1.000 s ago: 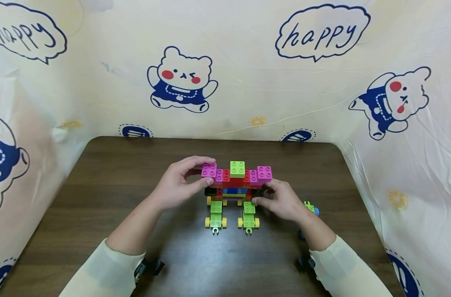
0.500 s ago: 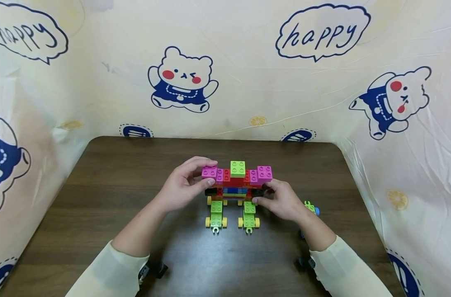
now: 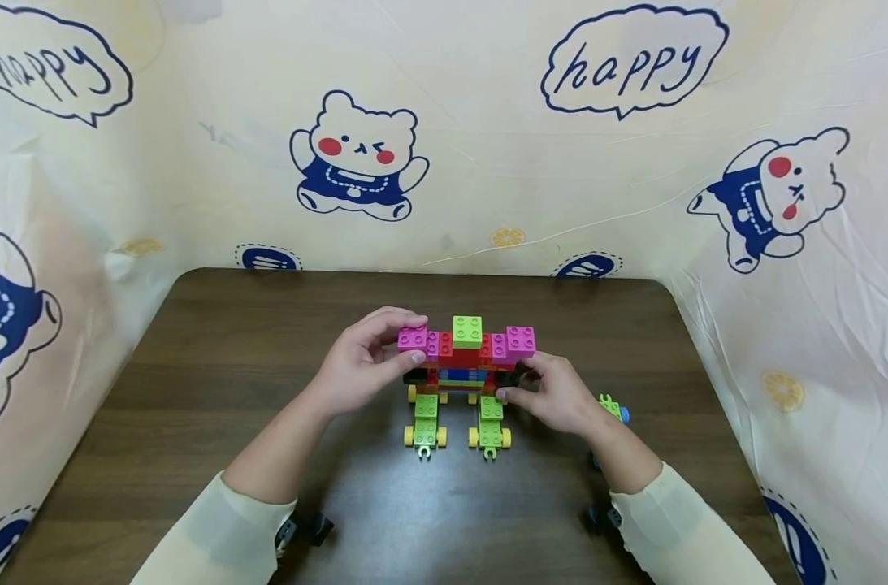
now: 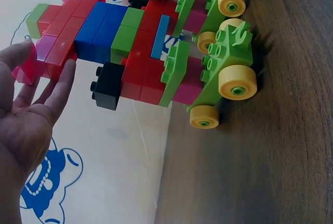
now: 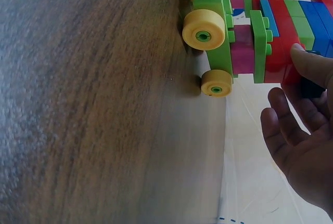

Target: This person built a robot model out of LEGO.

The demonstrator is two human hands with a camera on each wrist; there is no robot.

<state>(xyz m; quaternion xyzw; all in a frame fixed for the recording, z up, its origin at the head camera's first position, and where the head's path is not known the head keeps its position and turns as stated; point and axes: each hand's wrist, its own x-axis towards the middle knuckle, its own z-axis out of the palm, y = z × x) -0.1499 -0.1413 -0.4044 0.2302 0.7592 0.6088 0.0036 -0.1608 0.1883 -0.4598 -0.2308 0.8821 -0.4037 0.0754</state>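
Observation:
A tall building-block figure (image 3: 467, 357) stands upright on the table, on two light-green wheeled bases (image 4: 229, 63) with yellow wheels. Red, blue and green bricks make up its body, and a lime brick (image 3: 467, 332) tops it. Out at the upper left arm, my left hand (image 3: 359, 361) pinches the pink end brick (image 3: 413, 337), thumb in front and fingers behind. Lower on the opposite side, my right hand (image 3: 553, 396) grips the figure around a black brick (image 5: 312, 86), its thumb against the red bricks (image 5: 281, 63). The right fingers partly cover that black brick.
Another green block piece with blue wheels (image 3: 614, 408) lies on the dark wooden table (image 3: 195, 406) just right of the right wrist, partly hidden by the forearm. A cloth (image 3: 473, 162) printed with bears hangs behind the table's far edge.
The left forearm and sleeve have shifted slightly to the right, while the left hand keeps its hold on the pink brick. The right hand and the figure look almost unmoved.

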